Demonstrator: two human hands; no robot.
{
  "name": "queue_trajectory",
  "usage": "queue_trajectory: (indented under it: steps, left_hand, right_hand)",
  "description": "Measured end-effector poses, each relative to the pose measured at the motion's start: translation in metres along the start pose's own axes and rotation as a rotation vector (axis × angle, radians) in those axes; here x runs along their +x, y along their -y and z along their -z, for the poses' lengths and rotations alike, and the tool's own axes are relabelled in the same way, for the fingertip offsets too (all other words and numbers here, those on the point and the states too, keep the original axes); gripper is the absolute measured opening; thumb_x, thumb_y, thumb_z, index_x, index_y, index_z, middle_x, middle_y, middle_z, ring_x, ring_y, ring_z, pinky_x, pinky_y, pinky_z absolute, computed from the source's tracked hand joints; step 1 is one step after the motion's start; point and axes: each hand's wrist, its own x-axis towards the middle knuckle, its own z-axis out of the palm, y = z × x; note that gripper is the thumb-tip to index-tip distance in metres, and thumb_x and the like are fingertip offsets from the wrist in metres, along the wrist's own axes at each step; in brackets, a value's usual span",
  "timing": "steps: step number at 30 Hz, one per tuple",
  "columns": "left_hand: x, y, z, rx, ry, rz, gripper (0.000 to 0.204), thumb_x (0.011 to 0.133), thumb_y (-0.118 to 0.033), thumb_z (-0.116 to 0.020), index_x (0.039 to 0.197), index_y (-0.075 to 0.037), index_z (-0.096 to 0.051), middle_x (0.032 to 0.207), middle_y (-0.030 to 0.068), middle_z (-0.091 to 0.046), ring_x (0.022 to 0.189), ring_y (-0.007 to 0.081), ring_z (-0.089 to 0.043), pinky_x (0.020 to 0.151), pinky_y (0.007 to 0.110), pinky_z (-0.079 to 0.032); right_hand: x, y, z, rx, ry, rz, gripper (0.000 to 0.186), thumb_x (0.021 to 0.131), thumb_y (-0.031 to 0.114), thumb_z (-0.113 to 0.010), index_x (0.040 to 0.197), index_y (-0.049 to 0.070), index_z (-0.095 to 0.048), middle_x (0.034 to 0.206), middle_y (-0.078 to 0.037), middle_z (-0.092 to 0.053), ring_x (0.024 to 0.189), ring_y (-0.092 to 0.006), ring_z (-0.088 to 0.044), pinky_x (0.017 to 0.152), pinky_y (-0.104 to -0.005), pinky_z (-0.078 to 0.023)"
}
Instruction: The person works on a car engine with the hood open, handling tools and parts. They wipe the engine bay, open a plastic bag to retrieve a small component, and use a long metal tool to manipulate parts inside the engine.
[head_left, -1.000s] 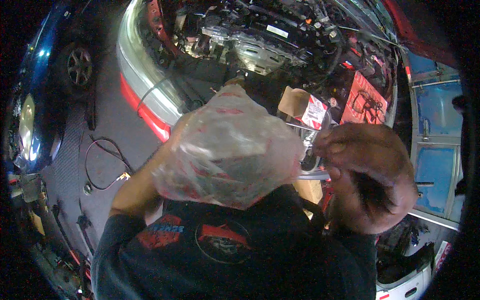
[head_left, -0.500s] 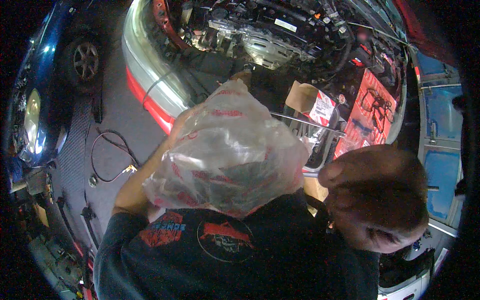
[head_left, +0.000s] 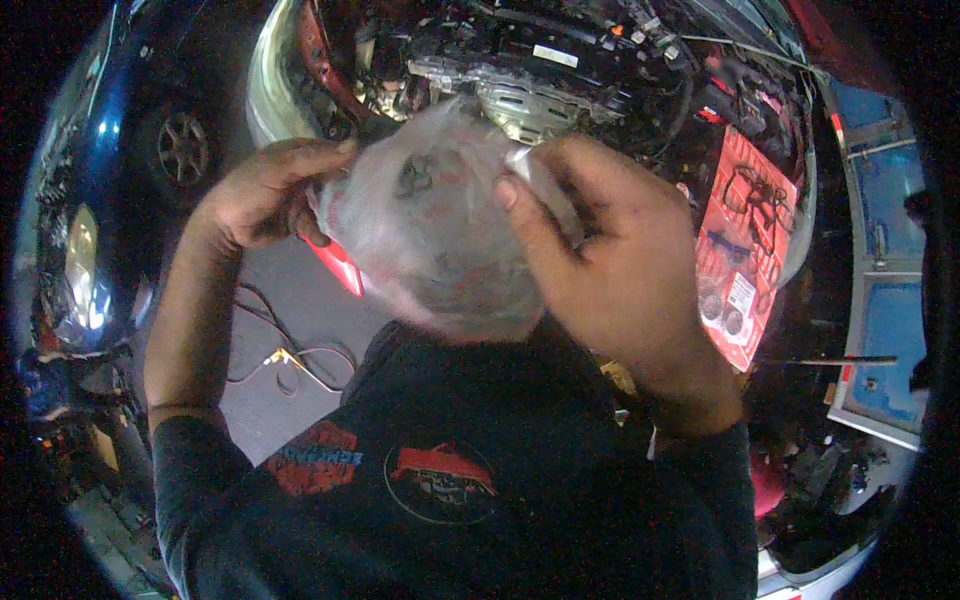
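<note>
A clear plastic bag with faint red print is held up in front of my chest, crumpled and puffed out. My left hand grips its left side, the thumb along the top and the other fingers curled below. On the opposite side, my right hand pinches the upper right edge between thumb and fingers. A small greyish shape shows through the film near the top; I cannot tell whether it is inside or behind. Beyond the bag lies the open engine bay of a car.
To the right, a red-and-white printed sheet carries black gasket-like loops and round parts in clear wrap. A cable with yellow clamps lies on the floor at left. A dark blue car stands farther left, with blue panels at the right.
My right hand has come up from the lower right and taken the bag's edge. The bag has risen and bunched up. My left hand, earlier mostly behind it, now shows at its side.
</note>
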Motion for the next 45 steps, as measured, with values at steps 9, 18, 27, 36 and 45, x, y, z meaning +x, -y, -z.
queue_trajectory:
  steps: [9,18,27,36,45]
  left_hand:
    - [-0.001,-0.040,0.028,0.144,-0.084,-0.222,0.039,0.093,-0.034,-0.057,0.114,-0.002,-0.059,0.095,0.0089,-0.067,0.079,0.0162,-0.067,0.066,0.028,-0.055]
    - [-0.038,-0.017,0.042,0.315,-0.214,-0.455,0.040,0.093,-0.034,-0.056,0.117,-0.002,-0.058,0.100,0.0091,-0.065,0.085,0.0173,-0.064,0.075,0.030,-0.051]
    - [-0.032,0.017,0.077,0.472,-0.346,-0.665,0.040,0.093,-0.034,-0.056,0.119,-0.003,-0.057,0.105,0.0094,-0.063,0.091,0.0185,-0.062,0.084,0.033,-0.047]
    - [-0.004,0.023,0.056,0.643,-0.427,-0.891,0.041,0.093,-0.034,-0.056,0.121,-0.004,-0.056,0.110,0.0097,-0.062,0.098,0.0196,-0.060,0.093,0.035,-0.043]
    - [0.027,0.009,0.073,0.826,-0.509,-1.128,0.042,0.093,-0.033,-0.055,0.123,-0.004,-0.054,0.115,0.0099,-0.060,0.104,0.0207,-0.058,0.102,0.038,-0.039]
  right_hand:
    - [0.008,0.025,0.024,0.085,-0.244,0.170,0.013,0.082,0.004,-0.065,0.094,-0.002,-0.061,0.079,-0.003,-0.062,0.068,-0.0065,-0.058,0.058,-0.0197,-0.045]
    - [0.021,0.004,0.036,0.403,-0.321,0.392,0.016,0.081,0.005,-0.067,0.093,-0.002,-0.059,0.080,-0.005,-0.063,0.067,-0.0095,-0.060,0.056,-0.0219,-0.047]
    - [0.042,0.000,0.021,0.302,-0.342,0.503,0.018,0.077,0.010,-0.066,0.088,0.001,-0.055,0.078,-0.008,-0.060,0.069,-0.0187,-0.059,0.059,-0.0302,-0.047]
    - [0.036,0.003,0.020,0.157,-0.397,0.597,0.020,0.073,0.015,-0.066,0.083,0.004,-0.052,0.075,-0.012,-0.056,0.071,-0.0280,-0.058,0.062,-0.0384,-0.047]
    - [0.062,0.020,0.013,-0.080,-0.517,0.686,0.022,0.069,0.017,-0.067,0.076,0.006,-0.049,0.071,-0.013,-0.053,0.071,-0.0342,-0.057,0.063,-0.0439,-0.047]
